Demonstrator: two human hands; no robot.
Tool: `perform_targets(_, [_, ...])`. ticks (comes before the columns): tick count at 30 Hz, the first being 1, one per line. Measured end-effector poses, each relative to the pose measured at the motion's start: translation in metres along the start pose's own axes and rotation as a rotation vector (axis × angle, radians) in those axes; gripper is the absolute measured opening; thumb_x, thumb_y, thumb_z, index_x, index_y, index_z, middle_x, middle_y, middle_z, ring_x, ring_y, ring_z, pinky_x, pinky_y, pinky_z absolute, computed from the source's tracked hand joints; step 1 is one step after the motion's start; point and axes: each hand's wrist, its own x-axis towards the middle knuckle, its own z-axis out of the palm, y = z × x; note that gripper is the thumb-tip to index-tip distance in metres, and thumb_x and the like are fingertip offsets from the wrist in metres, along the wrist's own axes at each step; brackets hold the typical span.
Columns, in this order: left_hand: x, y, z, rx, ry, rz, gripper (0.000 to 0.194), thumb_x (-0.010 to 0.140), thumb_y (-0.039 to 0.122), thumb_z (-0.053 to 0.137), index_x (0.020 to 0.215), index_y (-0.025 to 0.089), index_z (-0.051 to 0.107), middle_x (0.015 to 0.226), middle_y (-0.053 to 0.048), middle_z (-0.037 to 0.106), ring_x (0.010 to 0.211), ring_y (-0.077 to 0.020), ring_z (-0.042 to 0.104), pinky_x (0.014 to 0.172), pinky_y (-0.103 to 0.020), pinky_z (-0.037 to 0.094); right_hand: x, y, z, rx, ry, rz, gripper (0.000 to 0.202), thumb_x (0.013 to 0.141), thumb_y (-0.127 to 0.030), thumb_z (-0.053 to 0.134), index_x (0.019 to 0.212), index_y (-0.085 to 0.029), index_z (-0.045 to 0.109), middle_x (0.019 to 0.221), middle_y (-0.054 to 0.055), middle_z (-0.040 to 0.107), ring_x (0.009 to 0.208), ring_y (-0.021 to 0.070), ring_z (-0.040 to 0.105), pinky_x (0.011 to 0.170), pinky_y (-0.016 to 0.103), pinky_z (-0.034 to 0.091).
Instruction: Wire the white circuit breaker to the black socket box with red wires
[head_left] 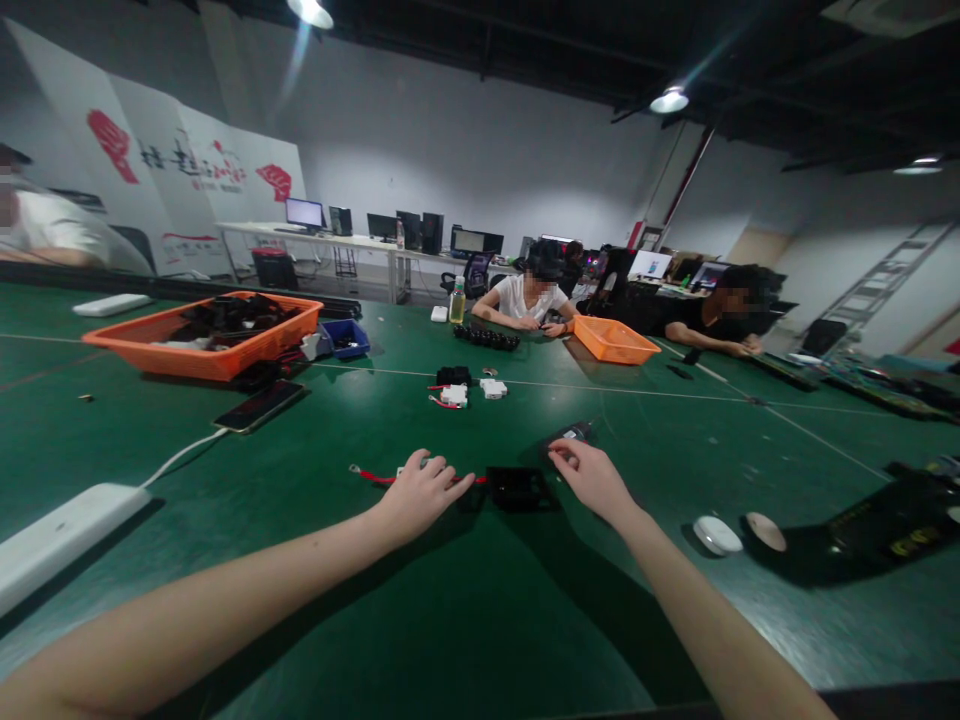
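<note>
My left hand (421, 492) lies palm down over a red cable (375, 478) with a metal ring end, its fingers spread. A white piece shows partly behind those fingers; the rest is hidden. A black rectangular part (519, 489) sits on the green table, between my hands, with the red cable reaching its left side. My right hand (592, 480) is closed in a pinch just above the right of the black part; whatever the fingertips hold is too small to make out. A dark handheld tool (571, 436) lies behind that hand.
White connectors (454, 396) and black pieces lie ahead. An orange basket (187, 360) of black parts, a blue bin (346, 338) and a phone (262, 405) are left. Another orange basket (616, 340) stands near seated people. A round white object (717, 535) lies right.
</note>
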Motion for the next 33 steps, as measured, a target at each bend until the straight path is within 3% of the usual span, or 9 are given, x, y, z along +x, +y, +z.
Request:
perform_targets(6, [0.0,0.0,0.001,0.021,-0.006,-0.005,0.054,0.093,0.014,0.052,0.145,0.024,0.043,0.103,-0.008,0.067,0.1,-0.0249,0.056,0.094,-0.048,0.034,0.029,-0.052,-0.038,0.107,-0.031,-0.235,0.018,0.095,-0.03,0.055,0.105,-0.021,0.068,0.102,0.006,0.069,0.08,0.0177,0.063,0.073,0.03,0.049])
perform_targets(10, [0.0,0.001,0.001,0.046,-0.006,0.002,0.051,0.095,0.015,0.05,0.144,0.026,0.044,0.103,-0.007,0.066,0.097,-0.0245,0.056,0.093,-0.047,0.034,0.044,-0.077,-0.042,0.138,-0.06,-0.367,0.016,0.095,-0.027,0.057,0.106,-0.02,0.066,0.105,0.006,0.067,0.079,0.0157,0.061,0.076,0.03,0.048])
perform_targets(17, [0.001,0.002,0.001,0.042,0.014,0.002,0.047,0.095,0.017,0.051,0.141,0.025,0.048,0.103,-0.007,0.066,0.101,-0.0252,0.056,0.094,-0.048,0.035,0.047,-0.067,-0.007,0.042,-0.357,-0.365,0.012,0.09,-0.022,0.063,0.099,-0.017,0.07,0.101,0.008,0.068,0.09,0.0194,0.063,0.082,0.031,0.048])
perform_targets(24, [0.001,0.002,0.002,0.025,0.02,-0.01,0.048,0.093,0.014,0.053,0.139,0.026,0.05,0.105,-0.007,0.067,0.104,-0.0261,0.057,0.095,-0.048,0.036,0.046,-0.061,0.004,0.014,-0.413,-0.339,0.012,0.086,-0.022,0.068,0.097,-0.017,0.07,0.098,0.008,0.072,0.091,0.0209,0.065,0.079,0.03,0.047])
perform_targets(33, [0.0,0.002,0.005,-0.016,0.059,-0.046,0.046,0.093,0.014,0.053,0.137,0.024,0.051,0.107,-0.008,0.067,0.103,-0.0243,0.058,0.096,-0.047,0.036,0.047,-0.063,-0.001,0.002,-0.437,-0.37,0.012,0.089,-0.022,0.066,0.098,-0.016,0.071,0.101,0.009,0.071,0.095,0.021,0.065,0.084,0.03,0.047])
